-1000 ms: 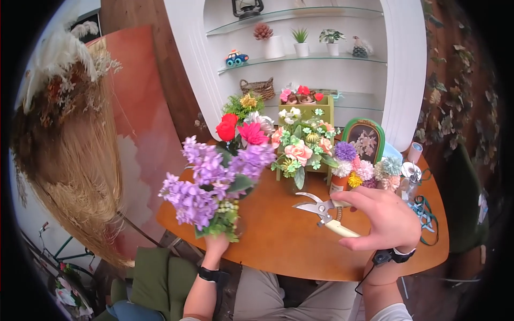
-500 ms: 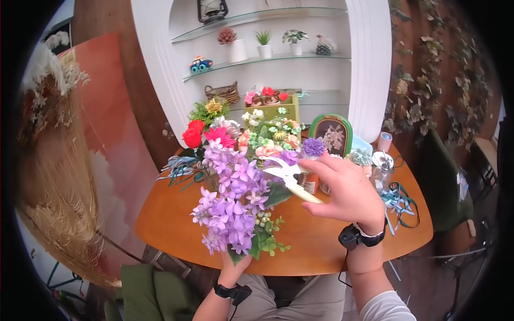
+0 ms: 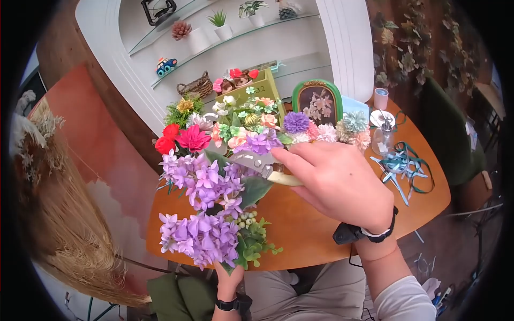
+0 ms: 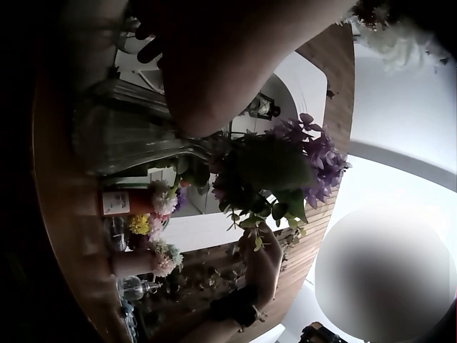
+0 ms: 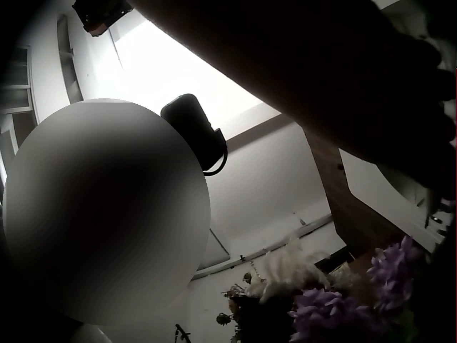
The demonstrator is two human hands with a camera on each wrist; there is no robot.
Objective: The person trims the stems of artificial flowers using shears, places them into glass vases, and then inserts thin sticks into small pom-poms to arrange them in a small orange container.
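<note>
My left hand (image 3: 230, 275) grips the purple flowers (image 3: 201, 235) from below, its fingers mostly hidden under the blossoms in the head view. Green leaves and pale berries (image 3: 247, 219) hang beside the petals. Pruning shears (image 3: 285, 178) with cream handles are held in my right hand (image 3: 348, 184), over the table. Their metal blades point left and overlap the upper blossoms and a broad dark leaf (image 3: 256, 191) in this view. From the left wrist, a clear glass vase (image 4: 121, 132) shows close by, below the purple flowers (image 4: 325, 164).
Behind stand red flowers (image 3: 166, 139), a peach and green arrangement (image 3: 238, 131), pompom blooms (image 3: 296, 122) and a green oval frame (image 3: 319, 101). A glass bottle (image 3: 382, 140) and tangled ribbons (image 3: 405, 167) lie right on the wooden table (image 3: 321, 230). White shelves (image 3: 241, 48) rise beyond.
The shears have come left from beside the purple flowers to overlap the upper blossoms. The flowers have turned in my left hand's hold, and the head view has tilted and shifted.
</note>
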